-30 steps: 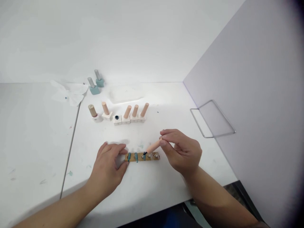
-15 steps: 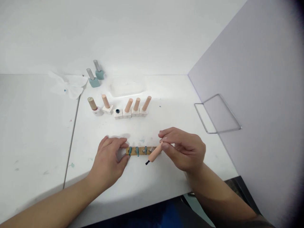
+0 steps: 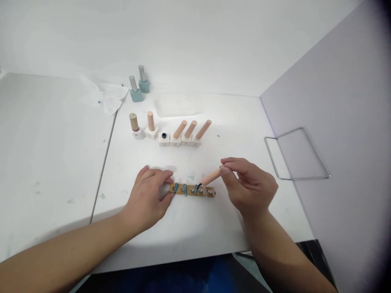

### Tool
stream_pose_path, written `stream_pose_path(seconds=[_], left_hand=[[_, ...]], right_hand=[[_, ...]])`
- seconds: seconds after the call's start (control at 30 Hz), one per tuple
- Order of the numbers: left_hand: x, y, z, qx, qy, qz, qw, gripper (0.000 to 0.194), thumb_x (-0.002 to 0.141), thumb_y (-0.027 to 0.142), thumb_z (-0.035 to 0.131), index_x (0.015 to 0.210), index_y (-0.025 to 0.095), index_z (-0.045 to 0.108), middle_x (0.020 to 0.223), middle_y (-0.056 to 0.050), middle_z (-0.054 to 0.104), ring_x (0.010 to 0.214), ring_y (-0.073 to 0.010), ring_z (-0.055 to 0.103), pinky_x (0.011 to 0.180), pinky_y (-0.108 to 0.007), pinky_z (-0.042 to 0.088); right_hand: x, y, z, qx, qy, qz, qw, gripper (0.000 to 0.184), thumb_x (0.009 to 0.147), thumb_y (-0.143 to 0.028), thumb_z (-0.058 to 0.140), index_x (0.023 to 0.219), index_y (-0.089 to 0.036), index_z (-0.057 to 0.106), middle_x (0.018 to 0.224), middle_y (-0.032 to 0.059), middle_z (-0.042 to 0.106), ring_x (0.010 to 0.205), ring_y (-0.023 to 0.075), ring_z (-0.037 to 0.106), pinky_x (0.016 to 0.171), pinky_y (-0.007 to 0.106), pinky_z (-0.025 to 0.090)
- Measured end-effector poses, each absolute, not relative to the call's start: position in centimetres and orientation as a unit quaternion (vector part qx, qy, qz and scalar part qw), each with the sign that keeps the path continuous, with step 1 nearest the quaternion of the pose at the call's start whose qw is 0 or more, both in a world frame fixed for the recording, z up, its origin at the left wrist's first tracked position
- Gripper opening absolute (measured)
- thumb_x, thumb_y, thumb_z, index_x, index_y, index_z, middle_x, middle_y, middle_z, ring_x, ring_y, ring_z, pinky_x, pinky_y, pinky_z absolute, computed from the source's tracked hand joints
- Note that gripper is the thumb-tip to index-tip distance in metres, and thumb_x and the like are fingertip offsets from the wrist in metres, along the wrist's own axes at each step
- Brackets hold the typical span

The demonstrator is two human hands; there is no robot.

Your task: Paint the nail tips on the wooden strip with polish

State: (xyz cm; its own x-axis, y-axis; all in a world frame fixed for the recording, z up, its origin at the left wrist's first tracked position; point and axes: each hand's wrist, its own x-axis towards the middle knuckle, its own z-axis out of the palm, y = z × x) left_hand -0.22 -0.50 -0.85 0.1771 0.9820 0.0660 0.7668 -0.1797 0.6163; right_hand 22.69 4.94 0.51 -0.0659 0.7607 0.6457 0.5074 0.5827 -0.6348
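Observation:
My left hand (image 3: 148, 199) pinches the left end of a narrow brown strip (image 3: 191, 191) between thumb and fingers, keeping it flat on the table. Along the strip stand false nail tips; three toward the left, such as the teal nail tip (image 3: 185, 190), are coloured, while those on the right look clear. In my right hand (image 3: 249, 185) is a nail polish brush (image 3: 211, 177), gripped by its peach cap handle. Its dark bristles are at the third teal nail; whether they touch is hard to make out. The uncapped polish bottle (image 3: 164, 141) has a dark-rimmed neck.
Several peach-capped bottles (image 3: 186, 140) line up behind the strip. Two teal bottles (image 3: 136, 95) stand farther back, near a crumpled white tissue (image 3: 105, 95) and a clear tray (image 3: 177, 106). At right, a metal wire frame (image 3: 288, 178) leans on the side wall.
My right hand has moved the brush up from in front of the strip, turning its bristles onto the third nail. The left hand keeps its hold. The whole view has shifted.

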Motion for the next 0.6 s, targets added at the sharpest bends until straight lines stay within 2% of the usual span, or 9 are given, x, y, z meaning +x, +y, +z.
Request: stream_pose_path(seconds=[0.2,0.33,0.47,0.6], left_hand=[[-0.16,-0.59,-0.87,0.728,0.594,0.251,0.232,0.038,0.075,0.015,0.057,0.11,0.024,0.05,0.096,-0.001,0.069,0.099,-0.0228,0.061,0.109,-0.056,0.029],[-0.14,-0.62,-0.93,0.727,0.592,0.256,0.234,0.039,0.074,0.015,0.057,0.111,0.025,0.05,0.097,-0.001,0.069,0.099,-0.0231,0.062,0.109,-0.056,0.029],[-0.17,-0.62,-1.04,0.728,0.592,0.257,0.232,0.04,0.074,0.015,0.058,0.111,0.024,0.049,0.097,-0.002,0.069,0.099,-0.0235,0.061,0.109,-0.056,0.03],[-0.18,-0.62,-1.05,0.729,0.593,0.253,0.232,0.038,0.075,0.014,0.057,0.111,0.024,0.049,0.097,-0.001,0.069,0.099,-0.0228,0.061,0.109,-0.055,0.03]], right_hand=[[22.93,4.96,0.05,-0.458,-0.672,0.125,0.568,0.017,0.071,-0.01,0.069,0.083,-0.022,0.069,0.079,0.001,0.073,0.075,0.0197,0.071,0.066,0.036,0.061],[23.01,4.72,0.08,-0.447,-0.686,0.175,0.547,0.013,0.073,-0.012,0.067,0.082,-0.022,0.068,0.074,0.0008,0.071,0.075,0.0203,0.071,0.065,0.037,0.061],[22.83,4.8,0.08,-0.457,-0.709,0.126,0.523,0.013,0.073,-0.011,0.067,0.08,-0.023,0.067,0.072,-0.0008,0.071,0.075,0.02,0.071,0.066,0.036,0.061],[22.77,5.09,-0.01,-0.48,-0.691,0.07,0.537,0.016,0.074,-0.011,0.067,0.084,-0.023,0.068,0.068,-0.0018,0.07,0.073,0.0199,0.071,0.067,0.035,0.061]])
